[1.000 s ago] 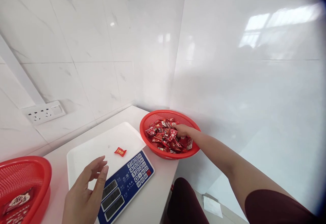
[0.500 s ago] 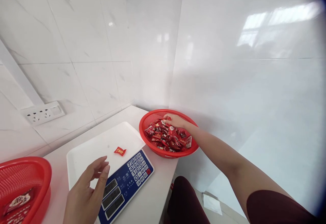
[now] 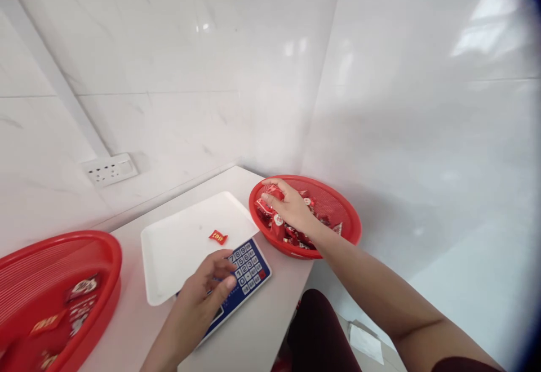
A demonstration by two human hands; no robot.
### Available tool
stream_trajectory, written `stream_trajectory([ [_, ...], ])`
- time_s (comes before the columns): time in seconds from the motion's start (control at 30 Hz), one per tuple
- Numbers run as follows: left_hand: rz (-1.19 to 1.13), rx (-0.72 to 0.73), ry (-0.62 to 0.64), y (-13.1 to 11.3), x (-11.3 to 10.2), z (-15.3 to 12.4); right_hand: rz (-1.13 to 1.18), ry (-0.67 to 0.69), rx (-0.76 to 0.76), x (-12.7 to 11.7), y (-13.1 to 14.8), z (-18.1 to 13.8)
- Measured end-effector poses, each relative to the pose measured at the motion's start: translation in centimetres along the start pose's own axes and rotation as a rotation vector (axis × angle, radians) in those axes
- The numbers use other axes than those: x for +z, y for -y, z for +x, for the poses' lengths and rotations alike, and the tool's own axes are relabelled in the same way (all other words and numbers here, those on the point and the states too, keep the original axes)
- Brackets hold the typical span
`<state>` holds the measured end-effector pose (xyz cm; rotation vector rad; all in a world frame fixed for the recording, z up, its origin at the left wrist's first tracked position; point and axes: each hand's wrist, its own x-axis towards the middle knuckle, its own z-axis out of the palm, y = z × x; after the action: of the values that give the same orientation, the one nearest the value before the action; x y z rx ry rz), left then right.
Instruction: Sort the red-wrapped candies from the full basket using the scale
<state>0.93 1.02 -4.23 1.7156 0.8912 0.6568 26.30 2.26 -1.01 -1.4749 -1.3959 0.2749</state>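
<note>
My right hand (image 3: 292,207) is inside the right red basket (image 3: 353,222), its thumb and fingers closed around red wrapped candies (image 3: 274,193) above the pile. How many it holds is hidden. My left hand (image 3: 207,290) hovers over the blue panel of the digital scale (image 3: 249,270), fingers loosely curled and apart, with nothing in them. It covers most of the scale's displays. One small red wrapped candy (image 3: 218,237) lies on the white weighing tray (image 3: 177,237).
Another red basket (image 3: 112,259) with several red packets (image 3: 82,304) stands at the left. A wall socket (image 3: 110,169) sits above the white table (image 3: 253,327). Tiled walls meet behind the right basket. White paper (image 3: 366,342) lies on the floor.
The view has swung left. My right hand has drawn back towards the basket's near-left side with candies gripped in it. My left hand has moved right, over the scale's keypad.
</note>
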Motion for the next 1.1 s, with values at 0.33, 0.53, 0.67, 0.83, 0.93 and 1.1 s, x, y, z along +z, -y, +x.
stream_trajectory([
  [0.33,-0.283,0.013,-0.070,-1.1,1.7,-0.7,0.613,0.086,0.168,7.7,5.7,-6.2],
  [0.53,-0.536,-0.043,-0.123,-1.5,0.1,-1.1,1.049,0.114,0.455,7.0,5.5,-6.0],
  [0.67,-0.609,-0.023,-0.148,-1.9,-0.6,-1.7,1.173,0.206,0.630,6.4,4.2,-6.7],
  [0.83,-0.531,0.011,-0.249,-2.1,-1.1,-2.4,1.205,0.396,0.621,5.8,3.7,-8.7],
  [0.93,-0.458,0.029,-0.279,-2.1,-1.1,-2.8,1.148,0.531,0.531,5.5,4.7,-9.7],
  [1.1,-0.379,0.028,-0.256,-2.0,-0.8,-3.4,0.864,0.560,0.401,5.2,5.6,-10.3],
])
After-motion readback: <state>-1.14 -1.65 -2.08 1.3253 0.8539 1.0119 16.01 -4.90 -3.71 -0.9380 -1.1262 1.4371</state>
